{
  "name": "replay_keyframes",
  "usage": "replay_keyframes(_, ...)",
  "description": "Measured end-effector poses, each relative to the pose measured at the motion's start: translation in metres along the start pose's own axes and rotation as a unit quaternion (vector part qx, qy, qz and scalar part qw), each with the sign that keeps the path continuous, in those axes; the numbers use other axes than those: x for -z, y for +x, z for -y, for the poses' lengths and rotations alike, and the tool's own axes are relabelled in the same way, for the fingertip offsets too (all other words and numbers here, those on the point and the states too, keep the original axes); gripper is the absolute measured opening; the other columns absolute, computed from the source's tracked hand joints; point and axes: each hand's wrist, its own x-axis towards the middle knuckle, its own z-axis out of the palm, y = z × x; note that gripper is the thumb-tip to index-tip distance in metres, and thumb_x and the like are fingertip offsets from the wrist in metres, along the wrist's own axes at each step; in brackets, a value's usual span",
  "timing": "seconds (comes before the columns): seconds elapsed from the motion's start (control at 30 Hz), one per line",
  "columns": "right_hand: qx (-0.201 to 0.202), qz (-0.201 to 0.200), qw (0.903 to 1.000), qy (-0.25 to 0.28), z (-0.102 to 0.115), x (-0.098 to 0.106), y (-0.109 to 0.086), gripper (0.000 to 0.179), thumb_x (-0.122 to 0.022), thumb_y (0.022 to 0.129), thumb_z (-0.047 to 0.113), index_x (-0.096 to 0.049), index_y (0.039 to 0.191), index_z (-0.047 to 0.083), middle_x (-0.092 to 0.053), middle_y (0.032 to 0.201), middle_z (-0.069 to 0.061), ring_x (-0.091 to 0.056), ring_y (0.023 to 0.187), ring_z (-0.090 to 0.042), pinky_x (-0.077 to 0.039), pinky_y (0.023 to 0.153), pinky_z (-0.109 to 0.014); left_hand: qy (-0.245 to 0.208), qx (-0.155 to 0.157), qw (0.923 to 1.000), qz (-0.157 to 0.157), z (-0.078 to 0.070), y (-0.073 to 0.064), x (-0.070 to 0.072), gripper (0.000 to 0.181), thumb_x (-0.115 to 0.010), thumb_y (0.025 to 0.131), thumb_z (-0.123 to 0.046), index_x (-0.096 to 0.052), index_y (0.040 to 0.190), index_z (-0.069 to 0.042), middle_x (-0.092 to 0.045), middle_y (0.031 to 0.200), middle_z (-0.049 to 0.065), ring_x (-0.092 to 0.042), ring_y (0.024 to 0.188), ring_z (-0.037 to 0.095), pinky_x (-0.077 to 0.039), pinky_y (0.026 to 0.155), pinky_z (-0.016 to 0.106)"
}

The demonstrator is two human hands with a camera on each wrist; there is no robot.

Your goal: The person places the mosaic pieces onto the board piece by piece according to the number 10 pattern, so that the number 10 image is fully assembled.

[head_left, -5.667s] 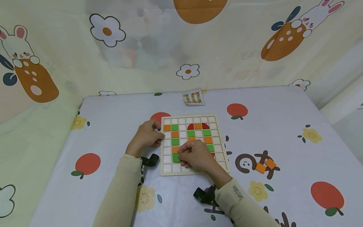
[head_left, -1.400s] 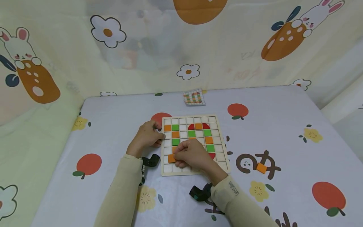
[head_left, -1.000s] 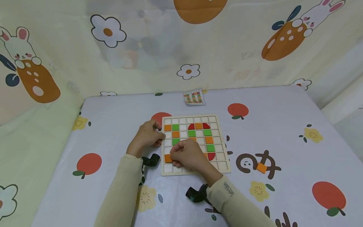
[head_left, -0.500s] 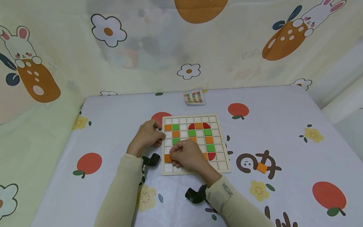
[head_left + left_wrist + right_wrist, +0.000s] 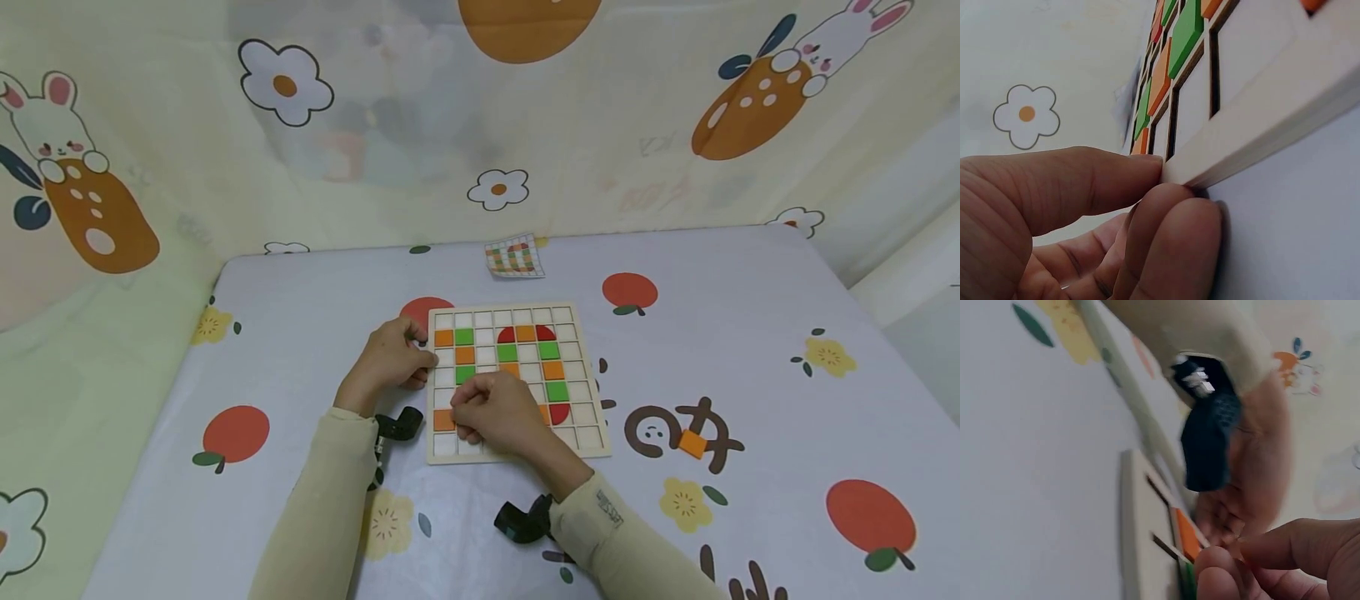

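A square wooden grid board [image 5: 592, 440] lies mid-table, with orange, green and red tiles set in some cells. My left hand [image 5: 388, 358] pinches its left edge; in the left wrist view the thumb and fingers meet around the pale rim [image 5: 1254, 134]. Toward the near-left corner, an orange square tile [image 5: 442, 420] lies level in an edge cell. The right hand [image 5: 498, 408] has curled fingers, their tips right at that tile's right side. I cannot tell whether they still pinch it. This hand hides several cells behind it.
One loose orange tile [image 5: 692, 444] lies on the printed tablecloth [image 5: 750, 333] to the right of the board. A small pattern card [image 5: 514, 256] with a coloured grid lies behind the board. Black wrist cameras [image 5: 522, 520] sit close to the cloth below the hands.
One of two loose orange tiles has left the cloth at right. My right hand has brought an orange tile leftward into the edge cell, where it now lies level. The left hand stays put.
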Motion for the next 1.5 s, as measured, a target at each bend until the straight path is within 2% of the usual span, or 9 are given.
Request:
replay_keyframes(0.13, -0.001, -0.030, 0.9995, -0.007, -0.004, 0.019, -0.012, 0.003, -0.075, 0.092, 0.006, -0.074, 0.095, 0.005, -0.069, 0.075, -0.008, -0.065, 0.060, -0.020, -0.058, 0.058, -0.028, 0.002, 0.004, 1.0000, -0.002, -0.001, 0.000, -0.002, 0.031, -0.075, 0.092, -0.008, -0.057, 0.117, -0.003, -0.066, 0.088, 0.013, -0.066, 0.064, 0.017, -0.060, 0.059, 0.026)
replay_keyframes(0.33, -0.018, -0.098, 0.9939, -0.049, -0.021, 0.072, -0.042, 0.011, -0.077, 0.093, 0.011, -0.075, 0.101, 0.003, -0.070, 0.079, -0.010, -0.061, 0.064, -0.022, -0.051, 0.053, -0.024, 0.005, 0.009, 0.9999, -0.004, -0.002, 0.000, -0.002, 0.031, -0.075, 0.093, -0.009, -0.056, 0.118, -0.004, -0.065, 0.090, 0.014, -0.066, 0.064, 0.018, -0.060, 0.059, 0.026)
replay_keyframes(0.57, -0.047, -0.168, 0.9788, -0.107, -0.051, 0.134, -0.079, 0.021, -0.073, 0.095, 0.014, -0.073, 0.110, -0.001, -0.068, 0.079, -0.007, -0.058, 0.067, -0.019, -0.047, 0.051, -0.027, -0.006, 0.015, 0.9999, -0.001, -0.002, -0.002, -0.001, 0.032, -0.075, 0.093, -0.008, -0.055, 0.118, -0.003, -0.065, 0.090, 0.014, -0.067, 0.064, 0.018, -0.060, 0.061, 0.026)
replay_keyframes(0.8, -0.110, -0.209, 0.9621, -0.135, -0.078, 0.176, -0.107, 0.033, -0.076, 0.096, 0.024, -0.071, 0.116, -0.002, -0.067, 0.079, -0.004, -0.060, 0.070, -0.015, -0.052, 0.057, -0.026, -0.009, 0.016, 0.9998, 0.002, -0.001, -0.002, -0.001, 0.033, -0.075, 0.093, -0.009, -0.056, 0.119, -0.004, -0.064, 0.091, 0.014, -0.067, 0.066, 0.019, -0.060, 0.061, 0.026)
replay_keyframes(1.0, -0.147, -0.200, 0.9555, -0.159, -0.092, 0.193, -0.121, 0.046, -0.080, 0.092, 0.026, -0.066, 0.125, -0.003, -0.058, 0.074, -0.004, -0.055, 0.064, -0.018, -0.045, 0.054, -0.028, -0.009, 0.016, 0.9998, 0.000, -0.001, -0.001, -0.001, 0.033, -0.076, 0.093, -0.009, -0.056, 0.119, -0.004, -0.064, 0.091, 0.013, -0.067, 0.065, 0.019, -0.060, 0.061, 0.026)
replay_keyframes(1.13, -0.155, -0.198, 0.9532, -0.167, -0.095, 0.195, -0.121, 0.042, -0.081, 0.090, 0.024, -0.068, 0.121, -0.002, -0.058, 0.075, -0.004, -0.052, 0.065, -0.018, -0.043, 0.052, -0.028, -0.008, 0.015, 0.9999, -0.001, -0.001, -0.001, -0.001, 0.033, -0.075, 0.093, -0.008, -0.056, 0.119, -0.003, -0.065, 0.090, 0.013, -0.067, 0.065, 0.018, -0.060, 0.061, 0.026)
replay_keyframes(1.37, -0.152, -0.214, 0.9463, -0.188, -0.094, 0.193, -0.120, 0.037, -0.083, 0.088, 0.024, -0.070, 0.111, -0.001, -0.066, 0.084, -0.006, -0.057, 0.075, -0.019, -0.048, 0.055, -0.027, -0.003, 0.015, 0.9999, -0.002, -0.002, -0.002, -0.001, 0.034, -0.075, 0.093, -0.008, -0.056, 0.119, -0.003, -0.065, 0.092, 0.013, -0.067, 0.066, 0.018, -0.060, 0.061, 0.026)
replay_keyframes(1.5, -0.142, -0.218, 0.9507, -0.170, -0.092, 0.190, -0.120, 0.033, -0.082, 0.089, 0.020, -0.070, 0.110, -0.002, -0.070, 0.085, -0.006, -0.062, 0.075, -0.019, -0.054, 0.058, -0.026, -0.005, 0.018, 0.9998, -0.003, -0.002, -0.002, -0.002, 0.034, -0.076, 0.093, -0.009, -0.056, 0.119, -0.003, -0.064, 0.092, 0.013, -0.067, 0.065, 0.018, -0.060, 0.061, 0.026)
